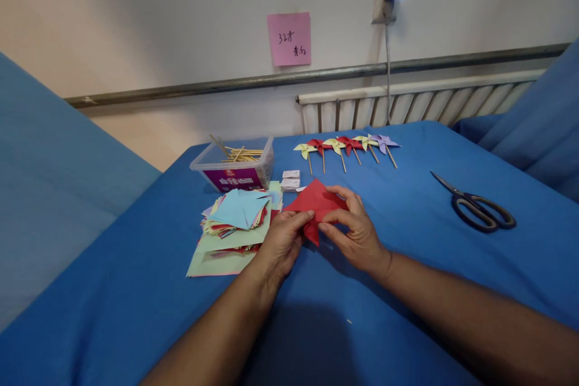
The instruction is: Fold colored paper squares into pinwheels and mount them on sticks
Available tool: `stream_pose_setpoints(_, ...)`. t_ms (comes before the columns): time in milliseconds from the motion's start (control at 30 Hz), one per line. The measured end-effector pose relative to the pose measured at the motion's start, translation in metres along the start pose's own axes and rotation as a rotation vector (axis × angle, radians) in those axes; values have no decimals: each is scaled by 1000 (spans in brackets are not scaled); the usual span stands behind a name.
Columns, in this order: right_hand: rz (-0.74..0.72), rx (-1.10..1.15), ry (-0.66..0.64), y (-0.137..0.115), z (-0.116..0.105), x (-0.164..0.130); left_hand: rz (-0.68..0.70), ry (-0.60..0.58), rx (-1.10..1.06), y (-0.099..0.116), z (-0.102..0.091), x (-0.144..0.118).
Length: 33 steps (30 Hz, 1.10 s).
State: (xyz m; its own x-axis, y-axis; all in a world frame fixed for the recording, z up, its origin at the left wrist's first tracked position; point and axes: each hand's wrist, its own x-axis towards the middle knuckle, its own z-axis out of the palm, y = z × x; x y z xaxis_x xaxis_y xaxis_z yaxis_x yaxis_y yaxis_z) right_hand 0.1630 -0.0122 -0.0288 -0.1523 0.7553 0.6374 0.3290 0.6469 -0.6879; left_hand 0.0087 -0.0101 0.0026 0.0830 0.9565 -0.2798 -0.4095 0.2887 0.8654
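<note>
Both hands grip a folded red paper square (315, 203) just above the blue tablecloth (407, 265). My left hand (281, 242) pinches its lower left edge between thumb and fingers. My right hand (355, 230) pinches the lower right part, fingers curled over the top. A messy stack of coloured paper squares (235, 220), light blue on top, lies directly left of my left hand.
A clear plastic box of wooden sticks (235, 163) stands behind the stack. Two small white boxes (291, 180) sit beside it. Several finished paper pinwheels (346, 146) lie in a row at the far edge. Black scissors (474, 205) lie to the right.
</note>
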Motion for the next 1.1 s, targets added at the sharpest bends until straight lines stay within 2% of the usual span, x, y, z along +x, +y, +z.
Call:
stream_pose_setpoints(267,163,32,35,11,1,3,-40,4,28,-7,-3,5)
stream_pose_setpoints(1100,233,113,-9,19,5,3,-57,35,98,-11,-7,8)
